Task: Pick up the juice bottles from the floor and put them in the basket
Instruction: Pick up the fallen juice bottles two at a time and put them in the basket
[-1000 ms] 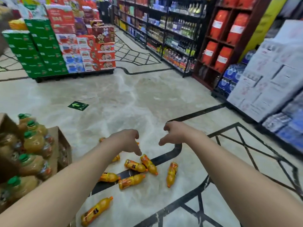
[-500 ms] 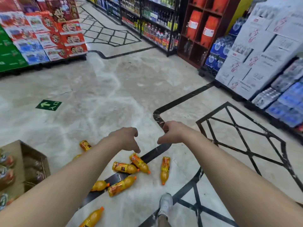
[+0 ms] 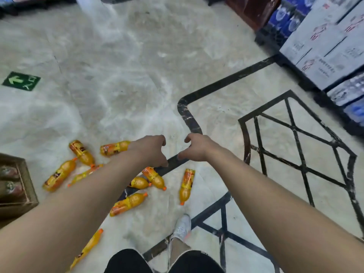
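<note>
Marble shop floor (image 3: 118,56) with black inlay, juice bottles (image 3: 129,203) scattered, both hands (image 3: 151,150) empty, fingers curled

Your left forearm (image 3: 82,196) is covering parts of several juice bottles (image 3: 128,203) lying near it. Left of that forearm, the cardboard box (image 3: 21,186) is running off the frame edge. Farther from it, the stacked cartons' (image 3: 325,42) print is blurring beyond reading.
</note>
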Motion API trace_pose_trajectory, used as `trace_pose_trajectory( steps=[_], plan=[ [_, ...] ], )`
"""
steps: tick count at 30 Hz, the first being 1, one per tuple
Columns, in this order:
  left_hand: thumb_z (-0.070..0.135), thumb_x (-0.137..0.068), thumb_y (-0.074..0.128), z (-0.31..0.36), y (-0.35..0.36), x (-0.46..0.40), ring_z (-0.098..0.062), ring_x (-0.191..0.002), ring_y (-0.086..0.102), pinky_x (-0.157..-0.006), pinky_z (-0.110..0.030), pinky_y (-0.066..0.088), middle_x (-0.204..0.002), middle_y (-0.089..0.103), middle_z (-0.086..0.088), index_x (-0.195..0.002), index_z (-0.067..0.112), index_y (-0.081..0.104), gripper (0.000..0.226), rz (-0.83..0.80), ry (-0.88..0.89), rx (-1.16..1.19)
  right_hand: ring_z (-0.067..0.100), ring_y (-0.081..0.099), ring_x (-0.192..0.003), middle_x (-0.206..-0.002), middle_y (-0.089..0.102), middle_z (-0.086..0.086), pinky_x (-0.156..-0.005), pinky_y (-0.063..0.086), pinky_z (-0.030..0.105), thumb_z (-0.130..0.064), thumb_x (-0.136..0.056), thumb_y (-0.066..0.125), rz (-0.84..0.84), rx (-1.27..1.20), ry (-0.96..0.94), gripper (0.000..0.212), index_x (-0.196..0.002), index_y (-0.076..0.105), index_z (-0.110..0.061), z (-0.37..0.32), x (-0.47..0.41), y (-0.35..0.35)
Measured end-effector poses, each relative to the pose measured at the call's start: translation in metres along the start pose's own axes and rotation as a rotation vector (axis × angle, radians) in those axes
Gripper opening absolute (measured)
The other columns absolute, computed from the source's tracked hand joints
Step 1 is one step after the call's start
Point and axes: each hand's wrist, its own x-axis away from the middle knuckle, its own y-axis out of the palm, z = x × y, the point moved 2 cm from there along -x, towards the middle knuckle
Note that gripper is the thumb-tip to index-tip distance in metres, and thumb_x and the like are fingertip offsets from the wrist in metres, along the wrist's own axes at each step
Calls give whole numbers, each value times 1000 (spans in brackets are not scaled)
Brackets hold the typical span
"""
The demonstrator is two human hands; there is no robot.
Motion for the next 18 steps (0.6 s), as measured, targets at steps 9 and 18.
trace_pose_trajectory(
  steps=[9,18],
  plan=[
    [38,-80,76,-44,135,-176,-29,-102,61,-73,-36,42,-115,63,-1,-137,26,48,65,-56,-4,54,24,60,-116,-116,56,-4,-84,47,30,-40,-82,80,-83,-109,106,58,-131,61,-17,83,-193,148],
    [37,-79,81,-114,320,-338,-31,-92,57,-69,-36,44,-108,60,-7,-140,19,45,73,-166,-47,106,28,54,-127,-141,55,8,-86,40,29,-45,-82,80,-101,-224,303,76,-144,51,-13,200,-346,348]
  ],
)
